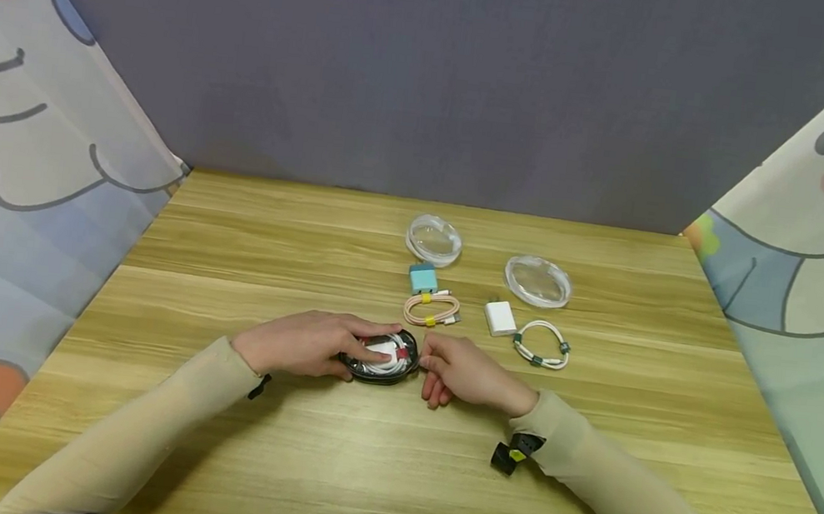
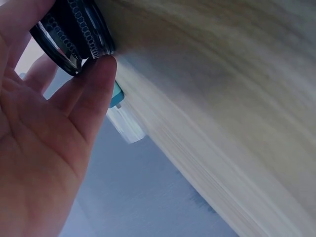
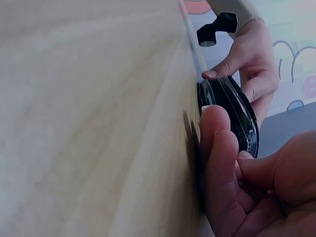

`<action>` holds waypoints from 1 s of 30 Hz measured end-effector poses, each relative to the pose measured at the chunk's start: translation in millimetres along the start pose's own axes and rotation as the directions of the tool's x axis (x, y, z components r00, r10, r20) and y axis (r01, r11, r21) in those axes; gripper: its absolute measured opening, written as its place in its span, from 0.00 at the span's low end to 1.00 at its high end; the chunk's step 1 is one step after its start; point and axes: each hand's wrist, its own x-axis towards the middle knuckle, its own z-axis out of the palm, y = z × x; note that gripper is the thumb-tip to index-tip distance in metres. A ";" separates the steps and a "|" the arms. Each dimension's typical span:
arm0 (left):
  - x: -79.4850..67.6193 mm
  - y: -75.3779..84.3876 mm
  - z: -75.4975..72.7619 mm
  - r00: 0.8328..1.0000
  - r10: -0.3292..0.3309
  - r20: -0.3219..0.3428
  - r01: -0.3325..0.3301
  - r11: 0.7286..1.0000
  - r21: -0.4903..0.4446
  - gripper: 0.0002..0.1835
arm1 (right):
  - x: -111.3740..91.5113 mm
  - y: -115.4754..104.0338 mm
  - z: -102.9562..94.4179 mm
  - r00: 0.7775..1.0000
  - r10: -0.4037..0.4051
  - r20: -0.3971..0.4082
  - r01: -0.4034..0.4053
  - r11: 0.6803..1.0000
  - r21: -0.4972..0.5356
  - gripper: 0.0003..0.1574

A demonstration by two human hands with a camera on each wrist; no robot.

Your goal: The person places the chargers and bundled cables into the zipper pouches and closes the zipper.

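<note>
A small oval black zippered case [image 1: 378, 378] with a clear top lies on the table in front of me. Through the top show a coiled white cable [image 1: 401, 348] and a bit of red. My left hand [image 1: 308, 345] holds the case from its left, thumb at the near side and fingers over the top. At the case's right end my right hand [image 1: 471, 372] has its fingers curled, thumb and forefinger pinching at the zipper; the pull is hidden by them. Zipper teeth [image 2: 85, 29] run along the side in the left wrist view.
Behind the case lie a pink cable [image 1: 413, 319] with yellow ties, a blue charger [image 1: 423, 278] and a clear-wrapped coil [image 1: 434, 241]. To their right are a white charger [image 1: 500, 318], a white cable [image 1: 540, 361] with green ties and another wrapped coil [image 1: 537, 282].
</note>
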 end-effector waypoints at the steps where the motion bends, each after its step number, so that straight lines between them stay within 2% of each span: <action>1: 0.2 0.2 -0.2 1.000 0.000 -0.002 0.000 1.000 0.003 0.33 | -1.1 -0.6 0.6 1.000 0.002 -0.003 -0.002 1.000 -0.001 0.11; 18: 1.6 5.8 -3.8 1.000 -0.001 -0.016 0.002 1.000 0.031 0.33 | -9.9 -5.0 11.9 1.000 0.008 0.021 -0.009 0.999 0.052 0.11; 25: -0.4 3.8 -2.4 1.000 0.009 -0.017 -0.008 0.999 0.046 0.38 | -8.6 -3.0 9.5 0.999 -0.009 -0.054 0.007 1.000 -0.021 0.11; 30: -0.6 3.0 -1.3 0.993 0.080 -0.088 -0.064 0.983 0.170 0.41 | -3.0 -1.8 4.0 0.993 -0.020 -0.118 0.010 0.996 -0.085 0.11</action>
